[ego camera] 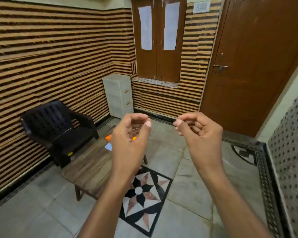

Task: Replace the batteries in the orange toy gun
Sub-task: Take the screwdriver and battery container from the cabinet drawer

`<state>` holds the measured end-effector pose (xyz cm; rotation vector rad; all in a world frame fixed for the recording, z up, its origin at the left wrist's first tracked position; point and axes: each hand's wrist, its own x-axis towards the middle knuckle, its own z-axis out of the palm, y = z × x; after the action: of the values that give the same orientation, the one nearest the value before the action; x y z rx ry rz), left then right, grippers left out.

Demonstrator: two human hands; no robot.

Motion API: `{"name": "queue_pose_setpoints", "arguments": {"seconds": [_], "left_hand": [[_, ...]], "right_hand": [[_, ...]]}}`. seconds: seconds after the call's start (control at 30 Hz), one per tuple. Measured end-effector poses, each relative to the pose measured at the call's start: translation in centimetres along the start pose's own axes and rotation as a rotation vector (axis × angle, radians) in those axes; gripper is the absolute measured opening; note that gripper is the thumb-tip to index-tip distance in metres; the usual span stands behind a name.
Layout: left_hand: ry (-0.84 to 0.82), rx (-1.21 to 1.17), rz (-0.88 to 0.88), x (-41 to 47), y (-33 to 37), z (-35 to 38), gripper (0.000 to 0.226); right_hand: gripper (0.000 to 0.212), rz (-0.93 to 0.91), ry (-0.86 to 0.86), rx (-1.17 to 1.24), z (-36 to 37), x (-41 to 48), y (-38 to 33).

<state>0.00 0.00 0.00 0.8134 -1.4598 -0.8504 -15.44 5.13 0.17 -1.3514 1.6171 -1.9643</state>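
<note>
Orange plastic, the toy gun [108, 137], is lying on the low wooden table [86, 167], mostly hidden behind the left hand [130, 134], with only 2 orange bits showing on either side of that hand; a pale blue piece [108, 146] is lying just beside it on the tabletop; both hands are hanging raised in the air above the table, touching nothing; the left hand is curling loosely, thumb and fingers apart and empty; the right hand [199, 133] is pinching thumb against fingertips, and whether anything sits between them cannot be told; a dark plastic chair [57, 127] is standing beside the table, a white drawer unit [119, 95] is sitting in the corner against the striped wall [50, 54], and a brown door [258, 66] is standing shut at the right.
</note>
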Motion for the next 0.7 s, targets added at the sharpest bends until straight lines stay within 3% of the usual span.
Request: {"name": "queue_pose_setpoints", "arguments": {"seconds": [0.43,0.7], "left_hand": [[-0.093,0.016,-0.054,23.1,-12.9,5.7,0.010],[-0.082,0.023,-0.136,33.9,-22.1,13.3,0.008]], "right_hand": [[0.012,0.125,0.061,0.011,10.1,19.8,11.6],[0.013,0.170,0.054,0.058,13.2,32.9,22.0]]}}
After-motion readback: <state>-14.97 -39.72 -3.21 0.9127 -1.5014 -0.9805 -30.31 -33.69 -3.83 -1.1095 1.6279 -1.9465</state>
